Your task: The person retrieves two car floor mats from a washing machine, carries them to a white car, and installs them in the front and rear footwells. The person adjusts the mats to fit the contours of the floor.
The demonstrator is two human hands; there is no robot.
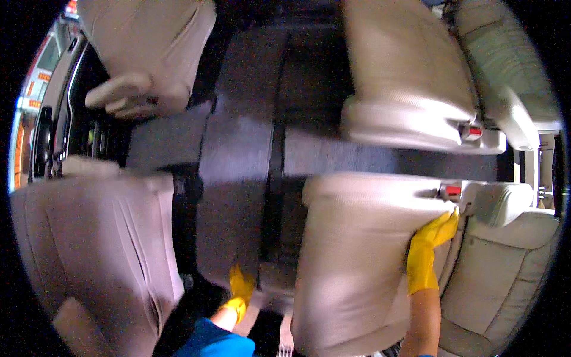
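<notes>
I am inside a vehicle cabin with both hands in yellow gloves. My right hand (pixel 433 247) reaches over the near beige seat cushion (pixel 351 256), its fingers stretched out at the crease where the cushion meets the backrest (pixel 493 279). A seat-belt buckle with a red button (pixel 452 191) is just beyond the fingertips; nothing shows in this hand. Lower down, my left hand (pixel 241 288) is over the near end of the dark floor carpet (pixel 229 232), below a blue sleeve. Motion smears its fingers, so their shape and any contents are unclear.
A matching far seat (pixel 410 77) has its own red-buttoned buckle (pixel 474 132). On the left are two more seats, a near one (pixel 107 238) and a far one (pixel 154 41) with an armrest (pixel 122 89). Carpeted floor (pixel 238 143) runs between the seats.
</notes>
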